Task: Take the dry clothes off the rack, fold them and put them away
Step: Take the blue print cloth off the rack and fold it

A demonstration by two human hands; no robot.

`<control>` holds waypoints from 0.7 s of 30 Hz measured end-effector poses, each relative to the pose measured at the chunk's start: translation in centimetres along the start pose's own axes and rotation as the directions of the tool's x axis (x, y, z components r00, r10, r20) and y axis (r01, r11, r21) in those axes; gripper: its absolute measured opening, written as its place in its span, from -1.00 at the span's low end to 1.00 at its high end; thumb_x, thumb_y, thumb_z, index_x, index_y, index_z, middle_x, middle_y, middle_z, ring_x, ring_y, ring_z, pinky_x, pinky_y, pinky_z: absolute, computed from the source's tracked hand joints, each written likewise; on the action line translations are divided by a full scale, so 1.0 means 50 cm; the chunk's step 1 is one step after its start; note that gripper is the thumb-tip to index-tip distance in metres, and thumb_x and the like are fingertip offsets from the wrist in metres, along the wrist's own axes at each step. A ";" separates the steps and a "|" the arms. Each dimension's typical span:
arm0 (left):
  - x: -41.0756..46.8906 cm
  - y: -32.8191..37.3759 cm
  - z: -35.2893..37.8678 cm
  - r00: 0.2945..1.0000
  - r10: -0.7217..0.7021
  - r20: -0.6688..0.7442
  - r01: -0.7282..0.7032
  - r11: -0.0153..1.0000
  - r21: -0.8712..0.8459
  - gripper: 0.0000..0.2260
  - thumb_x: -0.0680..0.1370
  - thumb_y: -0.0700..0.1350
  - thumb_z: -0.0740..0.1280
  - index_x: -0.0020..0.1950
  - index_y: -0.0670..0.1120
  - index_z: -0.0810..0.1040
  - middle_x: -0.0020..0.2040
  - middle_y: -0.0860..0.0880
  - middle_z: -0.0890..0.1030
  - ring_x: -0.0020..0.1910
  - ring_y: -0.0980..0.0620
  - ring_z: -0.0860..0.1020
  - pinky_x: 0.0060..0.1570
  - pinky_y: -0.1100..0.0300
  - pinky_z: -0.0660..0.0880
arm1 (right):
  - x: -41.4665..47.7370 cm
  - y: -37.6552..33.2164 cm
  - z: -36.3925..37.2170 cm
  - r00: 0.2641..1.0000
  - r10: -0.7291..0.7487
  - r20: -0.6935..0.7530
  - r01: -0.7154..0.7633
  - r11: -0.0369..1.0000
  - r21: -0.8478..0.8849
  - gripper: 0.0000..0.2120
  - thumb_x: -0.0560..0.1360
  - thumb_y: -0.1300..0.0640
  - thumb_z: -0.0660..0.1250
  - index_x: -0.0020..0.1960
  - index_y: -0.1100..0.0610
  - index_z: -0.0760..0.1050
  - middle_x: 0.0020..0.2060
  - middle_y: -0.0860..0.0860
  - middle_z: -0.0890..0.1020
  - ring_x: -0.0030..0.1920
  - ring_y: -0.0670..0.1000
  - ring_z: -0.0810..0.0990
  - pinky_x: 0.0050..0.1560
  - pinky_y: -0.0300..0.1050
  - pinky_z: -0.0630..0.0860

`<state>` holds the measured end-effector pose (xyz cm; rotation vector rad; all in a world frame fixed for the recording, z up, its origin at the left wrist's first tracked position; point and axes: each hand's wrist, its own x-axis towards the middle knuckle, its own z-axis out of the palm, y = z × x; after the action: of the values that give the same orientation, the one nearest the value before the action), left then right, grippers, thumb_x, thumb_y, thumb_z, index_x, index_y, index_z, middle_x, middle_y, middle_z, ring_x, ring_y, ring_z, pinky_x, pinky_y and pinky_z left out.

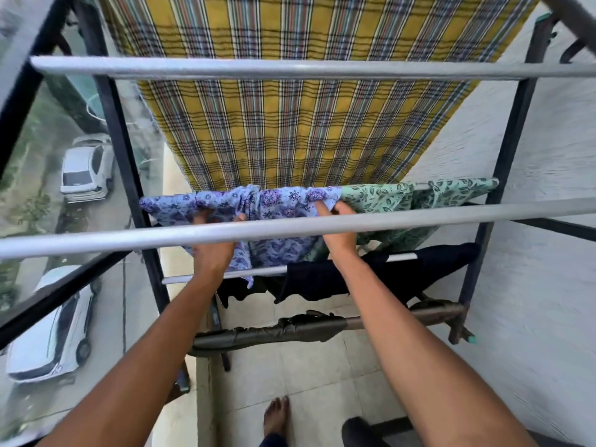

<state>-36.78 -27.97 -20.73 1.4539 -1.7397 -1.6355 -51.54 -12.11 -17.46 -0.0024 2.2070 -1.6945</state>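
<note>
Left grip [213, 248] and right grip [338, 232] both clutch purple floral cloth [283, 201] on rack [509, 140] rail; green leaf cloth [387, 196] at 3 o'clock, yellow plaid sheet [290, 124] at 12 o'clock.

Purple floral cloth [283, 201] bunched over a far rail of the black-framed rack [512, 130], green leaf-print cloth [387, 195] just beside it, yellow plaid sheet [290, 124] hanging behind, dark garment [371, 272], possibly trousers, draped on a lower rail

Bare left forearm [154, 343]; bare right forearm [403, 333]; bare foot [276, 414]; dark blue trouser hem [272, 441]
</note>
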 end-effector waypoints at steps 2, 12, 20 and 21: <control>-0.001 0.005 -0.003 0.999 -0.007 0.033 0.008 1.000 -0.016 -0.36 0.42 0.27 0.44 0.33 -0.07 0.40 -0.15 -0.04 0.59 -0.04 -0.20 0.59 0.00 -0.07 0.54 | -0.029 -0.022 0.000 0.999 -0.004 0.039 0.000 0.995 0.097 -0.80 0.55 0.16 0.41 -0.02 0.32 0.53 -0.13 0.17 0.56 -0.11 0.11 0.56 -0.04 0.07 0.46; -0.079 0.054 -0.036 0.851 -0.005 0.525 0.349 0.752 -0.559 -0.43 0.58 0.34 0.14 0.28 -0.07 0.60 0.24 -0.18 0.61 0.23 -0.18 0.57 0.22 -0.07 0.49 | -0.279 -0.004 0.045 0.848 0.020 0.530 -0.247 0.899 0.361 -0.84 0.09 0.18 0.42 -0.45 0.06 0.43 -0.41 0.02 0.43 -0.36 -0.06 0.42 -0.27 -0.18 0.34; -0.128 0.132 -0.085 0.931 -0.099 0.352 0.255 0.866 -0.431 -0.61 0.56 -0.03 0.36 0.34 -0.16 0.54 0.25 -0.20 0.61 0.21 -0.21 0.59 0.17 -0.15 0.54 | -0.351 0.069 0.022 0.714 0.140 0.686 -0.404 0.883 0.241 -0.74 0.11 0.06 0.47 -0.26 0.08 0.48 -0.31 0.01 0.49 -0.29 -0.03 0.45 -0.25 -0.16 0.35; -0.159 0.132 -0.096 0.935 -0.052 0.352 0.226 0.851 -0.475 -0.65 0.58 -0.04 0.33 0.33 -0.13 0.55 0.22 -0.18 0.64 0.20 -0.20 0.60 0.17 -0.16 0.54 | -0.346 0.071 0.014 0.733 0.136 0.666 -0.451 0.830 0.327 -0.66 0.17 -0.02 0.50 -0.15 0.12 0.52 -0.21 0.07 0.57 -0.22 0.00 0.53 -0.18 -0.15 0.41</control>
<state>-32.46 -25.18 -10.59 1.1172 -1.2040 -2.3062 -34.40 -8.05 -16.12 -0.0624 1.1992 -1.6772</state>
